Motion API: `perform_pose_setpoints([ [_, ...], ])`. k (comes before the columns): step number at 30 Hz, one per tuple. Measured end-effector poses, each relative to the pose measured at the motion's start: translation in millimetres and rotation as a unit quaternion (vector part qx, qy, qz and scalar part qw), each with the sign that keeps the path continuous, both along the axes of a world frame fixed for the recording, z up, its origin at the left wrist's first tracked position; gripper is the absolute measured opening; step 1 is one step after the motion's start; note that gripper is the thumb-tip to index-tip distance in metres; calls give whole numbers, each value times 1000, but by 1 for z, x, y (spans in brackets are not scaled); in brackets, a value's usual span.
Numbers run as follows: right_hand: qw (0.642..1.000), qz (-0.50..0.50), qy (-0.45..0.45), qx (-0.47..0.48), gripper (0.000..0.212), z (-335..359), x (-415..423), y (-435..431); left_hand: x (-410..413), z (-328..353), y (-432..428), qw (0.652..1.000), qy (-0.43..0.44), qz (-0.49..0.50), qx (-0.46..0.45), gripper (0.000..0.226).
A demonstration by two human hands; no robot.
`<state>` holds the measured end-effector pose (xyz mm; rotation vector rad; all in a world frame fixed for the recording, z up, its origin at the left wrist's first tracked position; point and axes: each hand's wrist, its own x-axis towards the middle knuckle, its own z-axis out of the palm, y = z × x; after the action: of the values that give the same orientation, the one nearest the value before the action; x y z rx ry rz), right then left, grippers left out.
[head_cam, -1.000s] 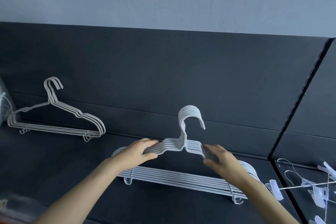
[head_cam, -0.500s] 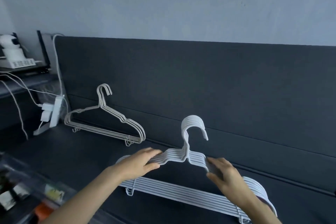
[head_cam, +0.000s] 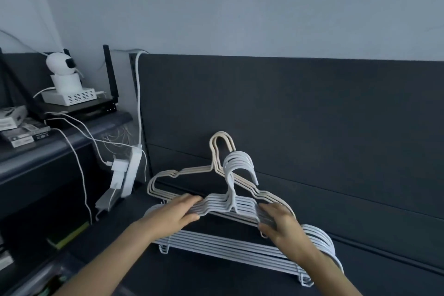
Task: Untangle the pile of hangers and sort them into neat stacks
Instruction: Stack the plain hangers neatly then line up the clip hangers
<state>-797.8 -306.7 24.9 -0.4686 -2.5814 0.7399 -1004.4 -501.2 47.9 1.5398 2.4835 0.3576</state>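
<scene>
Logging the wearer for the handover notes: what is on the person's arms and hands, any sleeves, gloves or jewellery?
Nothing worn shows. The left hand and right hand have no gloves, rings or watch. The left forearm and right forearm are sleeveless down to the frame's edge.

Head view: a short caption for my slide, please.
Left hand and right hand grip white hangers in front of beige hangers leaning on a dark backrest.

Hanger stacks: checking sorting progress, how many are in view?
2. The white stack is gripped by the left hand and right hand in front; the cream stack leans on the dark backrest behind it. Others may lie outside the frame.
</scene>
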Motion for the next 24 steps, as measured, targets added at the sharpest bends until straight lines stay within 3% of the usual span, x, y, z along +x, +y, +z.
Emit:
perform_pose_setpoints([
  [3,1000,-8,-1,14,47,4,-46,-7,-45,2,-2,999,39,6,-4,51],
  [8,996,-37,-35,70,51,-4,-87,-14,-83,-6,3,999,26,10,23,51],
  [10,989,-70,-44,124,59,-10,-88,-16,-92,-13,3,1000,10,-2,29,52],
  [13,967,-103,-51,229,45,-21,-85,-14,-99,-19,6,999,-10,-22,43,51],
  [14,961,-113,-46,249,49,-24,-86,-14,-101,-19,8,998,-15,-25,47,51],
  [20,940,-155,-64,297,61,-24,-102,-13,-111,-20,21,997,-43,-23,65,50],
  [24,944,-160,-62,280,68,-27,-95,-18,-108,-25,22,997,-30,-18,73,52],
])
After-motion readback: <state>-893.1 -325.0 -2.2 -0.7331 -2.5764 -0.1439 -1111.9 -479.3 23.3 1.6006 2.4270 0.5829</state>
